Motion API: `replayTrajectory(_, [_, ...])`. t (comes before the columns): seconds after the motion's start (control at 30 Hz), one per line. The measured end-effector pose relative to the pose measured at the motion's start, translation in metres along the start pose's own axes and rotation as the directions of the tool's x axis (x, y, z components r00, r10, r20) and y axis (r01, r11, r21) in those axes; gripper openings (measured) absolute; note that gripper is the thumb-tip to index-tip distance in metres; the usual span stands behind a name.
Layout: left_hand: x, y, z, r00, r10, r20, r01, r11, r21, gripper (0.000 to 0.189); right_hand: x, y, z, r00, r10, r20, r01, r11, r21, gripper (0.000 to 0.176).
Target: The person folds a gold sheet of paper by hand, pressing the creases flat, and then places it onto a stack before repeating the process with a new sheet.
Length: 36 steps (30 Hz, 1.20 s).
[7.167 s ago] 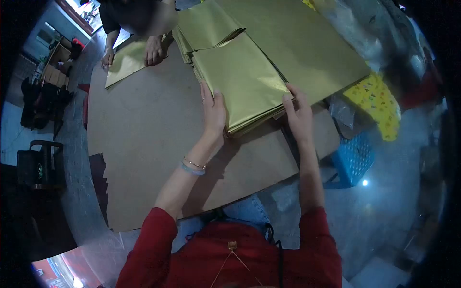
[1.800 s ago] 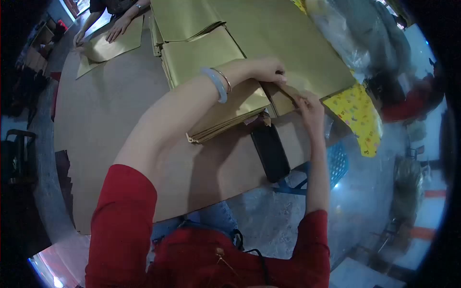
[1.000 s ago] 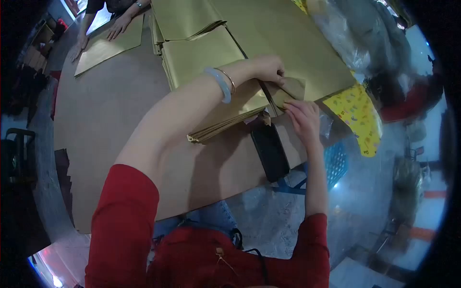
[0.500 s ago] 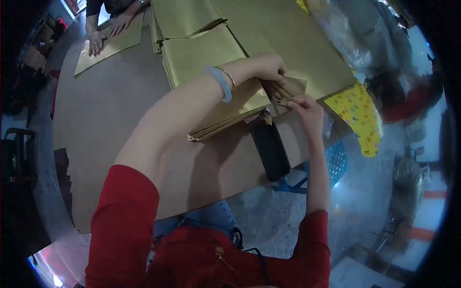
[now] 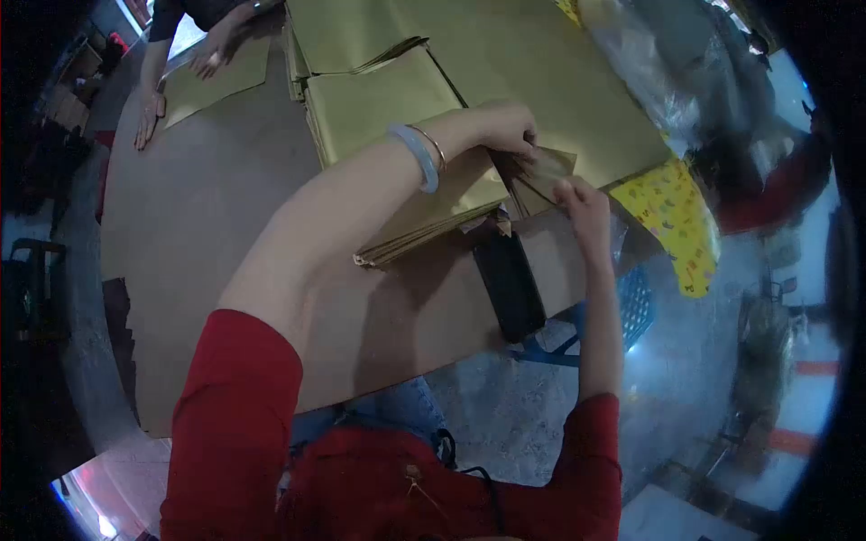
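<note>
My left hand [image 5: 508, 126] reaches across the stack of gold sheets [image 5: 383, 99], its fingers curled into a pinch at a folded gold paper corner [image 5: 557, 160]. A jade bangle and a thin gold bracelet circle that wrist. Just to the right, my right hand [image 5: 586, 203] is closed, thumb and fingers pressed together at the near side of the same paper; the part between my hands is blurred. Brown undersides show around the fold. A black phone [image 5: 510, 287] lies on the table just below my hands.
Across the brown-covered table [image 5: 198, 225], another person's hands [image 5: 149, 117] rest by a gold sheet [image 5: 221, 77]. A large gold sheet [image 5: 559, 72] extends behind my hands. Yellow patterned cloth [image 5: 677, 225] hangs at the right edge, near clear plastic [image 5: 649, 63]. A blue stool [image 5: 634, 302] stands below.
My right hand has shifted slightly right and its fingers have closed more tightly. My left hand stays nearly still. The other person's hands have moved apart, one to the left and down.
</note>
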<state>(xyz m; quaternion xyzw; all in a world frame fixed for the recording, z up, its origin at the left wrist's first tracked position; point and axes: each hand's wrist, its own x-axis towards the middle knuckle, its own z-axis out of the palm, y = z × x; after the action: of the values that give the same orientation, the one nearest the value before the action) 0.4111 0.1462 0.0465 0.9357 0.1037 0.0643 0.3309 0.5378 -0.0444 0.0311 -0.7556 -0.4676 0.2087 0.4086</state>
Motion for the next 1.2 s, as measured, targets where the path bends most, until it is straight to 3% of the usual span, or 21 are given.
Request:
replayTrajectory(0.17, [0.001,0.001,0.0,1.0,-0.007,0.022,0.005,0.999,0.049,0.027,-0.001,0.001,-0.001,0.998,-0.063,0.008,0.064,0.996,-0.059,0.02])
replayTrajectory(0.27, [-0.002,0.006,-0.003,0.999,-0.038,0.006,0.038,0.998,0.041,0.026,0.002,0.012,0.004,0.982,-0.187,-0.021,0.188,0.979,0.076,0.02])
replayTrajectory(0.37, [-0.001,0.001,-0.001,1.0,-0.012,0.016,0.012,1.0,-0.002,0.025,0.001,0.006,0.009,0.968,-0.22,-0.118,0.221,0.975,-0.006,0.017])
replayTrajectory(0.43, [0.001,-0.001,-0.001,1.0,0.024,0.014,-0.024,1.0,-0.006,0.025,0.005,0.004,0.011,0.853,-0.488,-0.186,0.445,0.865,-0.23,0.013])
replayTrajectory(0.47, [0.002,-0.002,0.0,1.0,0.025,0.015,-0.024,1.0,-0.006,0.025,0.006,0.003,0.012,0.853,-0.488,-0.187,0.444,0.866,-0.23,0.013])
replayTrajectory(0.53, [0.0,0.0,-0.002,1.0,0.016,0.009,-0.016,0.999,-0.041,0.025,0.008,0.002,0.013,0.694,-0.659,-0.291,0.447,0.711,-0.543,0.011])
replayTrajectory(0.67, [-0.003,0.006,-0.004,1.0,-0.013,0.011,0.013,1.0,-0.019,0.024,0.015,0.003,0.011,0.677,-0.676,-0.292,0.464,0.699,-0.544,0.013])
replayTrajectory(0.77, [0.0,0.005,-0.002,1.0,0.015,-0.015,-0.013,0.989,0.147,0.024,0.012,0.004,0.013,0.695,-0.653,-0.3,0.457,0.723,-0.518,0.017])
replayTrajectory(0.87, [0.001,0.003,0.0,1.0,0.0,0.001,0.0,0.999,0.046,0.021,0.008,0.016,0.016,0.673,-0.665,-0.324,0.479,0.726,-0.494,0.023])
replayTrajectory(1.03, [0.001,0.002,0.001,1.0,-0.027,-0.004,0.027,0.998,0.055,0.018,-0.004,0.021,0.019,0.772,-0.524,-0.359,0.356,0.825,-0.439,0.042])
replayTrajectory(1.13, [-0.003,0.0,0.0,1.0,0.006,0.011,-0.005,0.995,-0.104,0.021,-0.007,0.018,0.022,0.825,-0.424,-0.374,0.296,0.888,-0.353,0.044])
replayTrajectory(1.2, [-0.003,0.003,-0.001,1.0,-0.014,0.014,0.015,0.999,-0.047,0.021,-0.007,0.02,0.023,0.806,-0.458,-0.375,0.318,0.87,-0.378,0.043])
